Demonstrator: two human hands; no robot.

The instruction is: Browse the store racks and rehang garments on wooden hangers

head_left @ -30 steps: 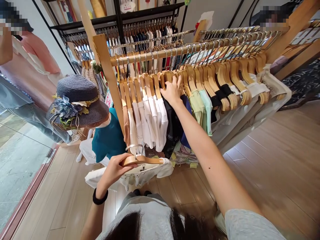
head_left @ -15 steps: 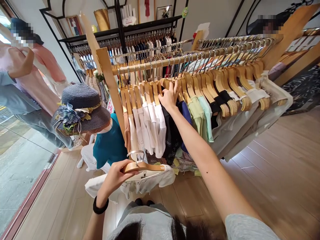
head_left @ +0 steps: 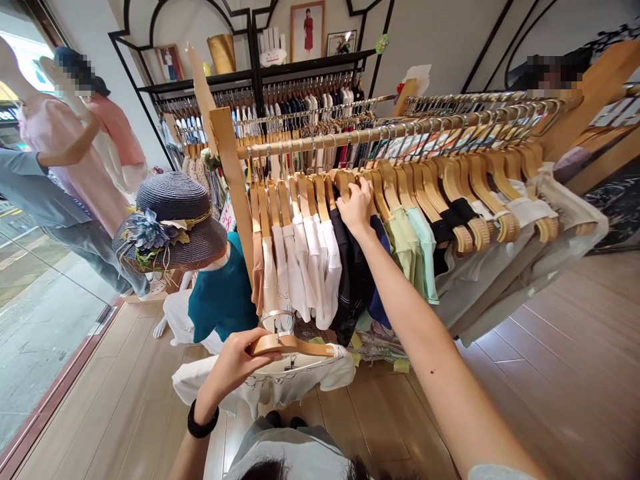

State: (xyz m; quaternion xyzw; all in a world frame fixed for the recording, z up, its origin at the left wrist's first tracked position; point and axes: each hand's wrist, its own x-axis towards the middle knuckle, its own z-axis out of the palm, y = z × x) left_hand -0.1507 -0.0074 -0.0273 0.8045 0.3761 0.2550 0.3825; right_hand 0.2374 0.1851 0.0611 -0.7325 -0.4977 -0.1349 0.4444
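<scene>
My left hand [head_left: 235, 363] is closed around one end of a wooden clothes hanger [head_left: 305, 347], its metal hook pointing up. From that hanger droops a white top [head_left: 337, 373] with dark trim at its neckline, held low in front of me. Up at the rack, my right hand [head_left: 357, 207] has its fingers curled over a wooden hanger [head_left: 344, 179] among the black [head_left: 350, 267] and navy garments; the fingertips are partly hidden. White tops [head_left: 313, 267] hang just left of this hand, and light green ones [head_left: 404, 240] to its right.
The wooden rail [head_left: 400, 130] runs between slanted posts [head_left: 233, 173]. Left of it stands a mannequin with a teal top [head_left: 220, 293] and a navy straw hat [head_left: 173, 207]. A person in a blue shirt [head_left: 40, 193] is by mannequins at far left. More clothes racks stand behind.
My view has tilted up a little, so the rack appears lower and further right. My right hand's fingers look more curled over the hangers. The left hand still holds the same hanger.
</scene>
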